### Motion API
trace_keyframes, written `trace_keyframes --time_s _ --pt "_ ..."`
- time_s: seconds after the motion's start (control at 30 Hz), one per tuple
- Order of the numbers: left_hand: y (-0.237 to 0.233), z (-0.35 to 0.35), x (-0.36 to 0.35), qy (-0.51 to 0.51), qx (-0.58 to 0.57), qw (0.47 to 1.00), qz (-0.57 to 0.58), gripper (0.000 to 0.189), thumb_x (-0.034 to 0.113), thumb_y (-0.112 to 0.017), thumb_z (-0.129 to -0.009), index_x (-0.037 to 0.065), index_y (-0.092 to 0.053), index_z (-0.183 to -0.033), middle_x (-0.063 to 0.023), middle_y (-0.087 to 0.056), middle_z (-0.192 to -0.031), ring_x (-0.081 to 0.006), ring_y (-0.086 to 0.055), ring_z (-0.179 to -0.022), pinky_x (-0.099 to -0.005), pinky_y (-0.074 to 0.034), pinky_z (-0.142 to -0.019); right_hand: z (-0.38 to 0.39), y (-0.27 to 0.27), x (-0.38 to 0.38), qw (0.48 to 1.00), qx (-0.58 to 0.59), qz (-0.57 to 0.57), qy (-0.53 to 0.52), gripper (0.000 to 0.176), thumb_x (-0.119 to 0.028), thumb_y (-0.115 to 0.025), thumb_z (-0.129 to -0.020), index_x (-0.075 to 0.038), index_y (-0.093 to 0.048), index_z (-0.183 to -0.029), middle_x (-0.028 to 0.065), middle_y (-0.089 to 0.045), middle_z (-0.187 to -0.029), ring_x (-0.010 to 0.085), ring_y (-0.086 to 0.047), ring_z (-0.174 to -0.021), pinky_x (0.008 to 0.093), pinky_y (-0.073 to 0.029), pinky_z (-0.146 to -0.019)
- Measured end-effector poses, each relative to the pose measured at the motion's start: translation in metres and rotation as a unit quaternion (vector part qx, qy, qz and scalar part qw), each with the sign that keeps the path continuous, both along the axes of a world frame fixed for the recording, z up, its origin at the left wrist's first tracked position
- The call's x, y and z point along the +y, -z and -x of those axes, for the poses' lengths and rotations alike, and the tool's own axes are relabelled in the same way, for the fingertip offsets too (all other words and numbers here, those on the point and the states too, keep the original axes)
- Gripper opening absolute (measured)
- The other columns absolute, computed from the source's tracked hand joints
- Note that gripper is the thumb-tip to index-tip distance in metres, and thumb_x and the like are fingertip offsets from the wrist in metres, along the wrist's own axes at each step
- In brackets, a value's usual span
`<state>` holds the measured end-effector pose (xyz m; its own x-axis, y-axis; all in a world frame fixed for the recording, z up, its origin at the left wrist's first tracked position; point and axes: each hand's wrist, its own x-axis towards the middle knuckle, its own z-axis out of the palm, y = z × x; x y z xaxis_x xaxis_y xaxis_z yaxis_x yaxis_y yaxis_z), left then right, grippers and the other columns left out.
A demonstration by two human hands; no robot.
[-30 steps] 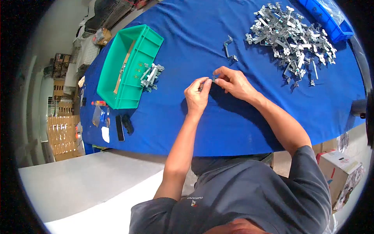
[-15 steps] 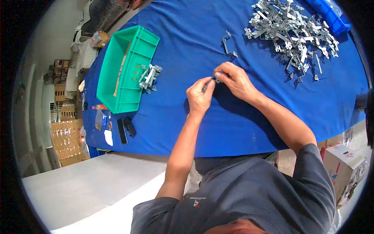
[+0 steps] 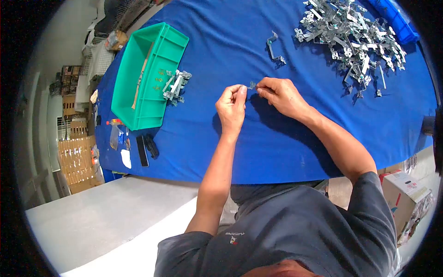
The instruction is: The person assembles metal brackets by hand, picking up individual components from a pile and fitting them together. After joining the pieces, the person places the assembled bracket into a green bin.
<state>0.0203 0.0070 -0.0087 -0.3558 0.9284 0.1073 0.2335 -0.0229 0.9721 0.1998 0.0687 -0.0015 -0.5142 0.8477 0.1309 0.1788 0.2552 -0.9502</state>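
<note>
Between thumb and fingers, my left hand (image 3: 231,110) pinches a small metal bracket (image 3: 252,85), whose end sticks out toward the right. Most of that bracket is hidden by the fingers. My right hand (image 3: 282,96) is closed, its fingertips right at the bracket's free end; whatever they pinch is too small to make out. A single metal bracket (image 3: 273,48) lies on the blue cloth (image 3: 207,157) beyond my hands. Left of them, several finished-looking brackets (image 3: 176,87) are stacked against the green bin's side.
A green plastic bin (image 3: 138,122) stands at left with a thin brown strip inside. At upper right is a large heap of metal brackets (image 3: 353,41), beside a blue crate (image 3: 400,23). A phone (image 3: 142,151) and a black object (image 3: 151,146) lie near the table's left front.
My hands have drawn slightly apart, and the bracket's end now shows between them. My left hand has turned more upright. The view has shifted a little.
</note>
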Motion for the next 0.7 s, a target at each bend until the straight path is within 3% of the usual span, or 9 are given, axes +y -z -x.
trace_keyframes --time_s 0.23,0.33,0.43,0.53,0.6,0.7 --pt "0.001 0.000 -0.003 -0.005 0.040 0.999 0.007 0.016 0.017 -0.072 -0.097 0.000 -0.072 -0.099 0.0060 -0.057 -0.067 -0.0012 -0.047 -0.057 -0.0205 -0.036 -0.048 -0.001 -0.001 0.000 1.000 -0.011 -0.017 0.006 0.018 -0.016 -0.068 -0.094 0.001 -0.069 -0.100 0.0190 -0.070 -0.080 0.0312 -0.071 -0.072 0.0433 -0.054 -0.066" --pt "0.001 -0.003 -0.001 -0.008 0.052 0.999 -0.002 0.012 0.011 -0.075 -0.094 -0.001 -0.074 -0.095 0.0084 -0.055 -0.066 -0.0002 -0.043 -0.060 -0.0215 -0.034 -0.052 0.001 -0.005 -0.001 0.993 0.063 0.097 0.014 0.019 -0.017 -0.069 -0.093 0.001 -0.068 -0.101 0.0175 -0.070 -0.082 0.0285 -0.070 -0.072 0.0425 -0.053 -0.066" --pt "0.004 -0.002 0.000 0.008 0.097 0.995 -0.014 0.012 0.012 -0.076 -0.092 0.000 -0.075 -0.094 0.0085 -0.055 -0.066 -0.0003 -0.043 -0.061 -0.0220 -0.035 -0.052 -0.001 0.006 0.003 0.998 0.058 0.013 -0.005 0.015 -0.013 -0.065 -0.100 0.000 -0.065 -0.107 0.0051 -0.062 -0.082 0.0087 -0.058 -0.066 0.0274 -0.047 -0.054" --pt "0.005 -0.003 0.000 0.017 0.136 0.990 -0.029 0.012 0.012 -0.076 -0.092 0.000 -0.075 -0.093 0.0076 -0.056 -0.065 -0.0004 -0.043 -0.060 -0.0223 -0.035 -0.052 0.006 0.021 0.009 0.971 0.071 -0.223 0.046 0.017 -0.014 -0.065 -0.100 0.001 -0.064 -0.108 0.0026 -0.059 -0.081 0.0080 -0.054 -0.068 0.0265 -0.045 -0.056" --pt "0.000 -0.005 -0.001 0.029 0.182 0.981 -0.056 0.013 0.013 -0.075 -0.093 0.000 -0.074 -0.094 0.0066 -0.057 -0.065 -0.0007 -0.045 -0.058 -0.0229 -0.036 -0.051 0.006 0.020 0.008 0.982 0.102 -0.146 0.067 0.017 -0.015 -0.065 -0.098 0.000 -0.066 -0.106 0.0057 -0.061 -0.078 0.0153 -0.057 -0.067 0.0313 -0.047 -0.060" --pt "0.004 0.001 -0.002 0.007 0.050 0.999 -0.003 0.015 0.015 -0.072 -0.097 0.001 -0.072 -0.102 0.0053 -0.059 -0.068 -0.0009 -0.047 -0.057 -0.0197 -0.036 -0.050 0.003 0.011 0.005 0.991 0.103 0.022 0.077 0.017 -0.017 -0.065 -0.097 -0.001 -0.068 -0.104 0.0064 -0.062 -0.075 0.0181 -0.059 -0.065 0.0341 -0.048 -0.061"
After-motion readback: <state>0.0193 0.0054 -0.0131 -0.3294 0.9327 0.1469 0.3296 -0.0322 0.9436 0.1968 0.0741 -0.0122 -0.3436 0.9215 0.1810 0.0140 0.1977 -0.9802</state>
